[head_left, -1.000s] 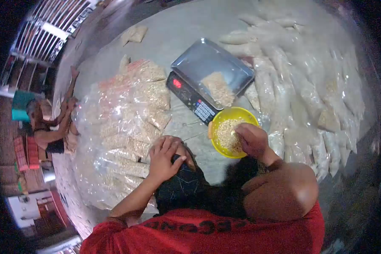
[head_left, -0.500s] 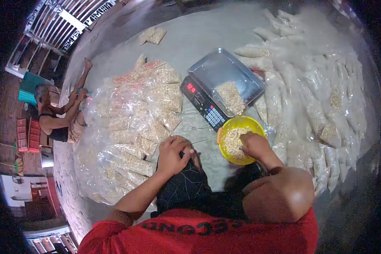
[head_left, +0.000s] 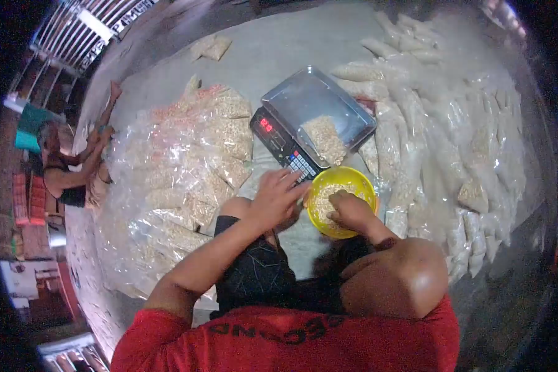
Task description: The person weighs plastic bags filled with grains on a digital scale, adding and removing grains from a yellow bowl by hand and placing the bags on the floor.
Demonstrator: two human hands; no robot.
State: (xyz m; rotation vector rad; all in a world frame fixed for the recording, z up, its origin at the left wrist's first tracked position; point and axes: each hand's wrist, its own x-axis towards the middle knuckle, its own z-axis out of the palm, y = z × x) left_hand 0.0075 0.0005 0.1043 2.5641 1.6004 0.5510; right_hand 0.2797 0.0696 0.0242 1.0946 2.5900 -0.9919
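Note:
My right hand reaches into a yellow bowl, its fingers curled down into pale beans and partly hidden by them. My left hand is in the air over my knee, fingers apart and holding nothing, between the bowl's left edge and the scale keypad. Just beyond the bowl stands a digital scale with a red lit display. On its metal pan lies a clear bag of beans, with its near end toward the bowl.
Filled clear bags lie piled on my left. More long, filled bags cover the floor sheet to the right. One small bag rests apart at the far side. Another person sits beyond the left pile.
My left hand has lifted off my knee and moved right, toward the bowl and scale. My right hand stays in the bowl. The whole view has shifted slightly.

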